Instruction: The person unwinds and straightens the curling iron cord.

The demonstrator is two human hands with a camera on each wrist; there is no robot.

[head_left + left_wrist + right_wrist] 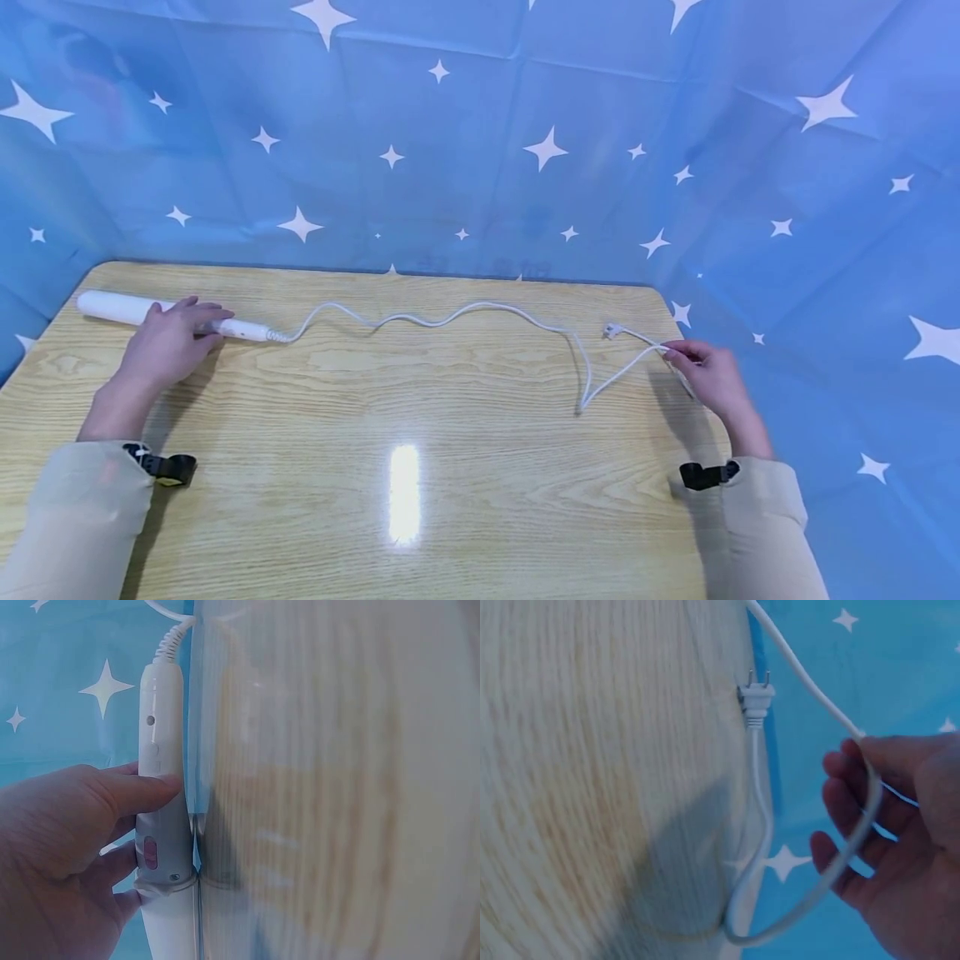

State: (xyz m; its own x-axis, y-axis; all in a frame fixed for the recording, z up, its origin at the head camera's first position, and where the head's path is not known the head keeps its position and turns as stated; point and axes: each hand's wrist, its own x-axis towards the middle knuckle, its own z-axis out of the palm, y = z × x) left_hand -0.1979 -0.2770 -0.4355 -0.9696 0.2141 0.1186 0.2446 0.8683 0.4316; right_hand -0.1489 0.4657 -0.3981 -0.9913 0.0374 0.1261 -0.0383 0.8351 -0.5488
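A white corded hair-styling iron (112,306) lies across the far left of the table, its rounded end to the left. My left hand (167,343) holds its handle, thumb over the front and fingers behind it. In the left wrist view, the handle (161,705) shows small buttons and a coiled cord sleeve. From there the white cord (427,322) runs in waves to the right, with a sharp bend. Between thumb and index finger, my right hand (711,379) pinches the cord above the table's right side. A loop hangs below it, leading to the two-pin plug (757,697).
The wood-grain table (315,467) has a bright light reflection near its middle. Behind and to the right hangs a blue cloth (465,192) with white stars. Black wrist straps (172,468) sit over both sleeves.
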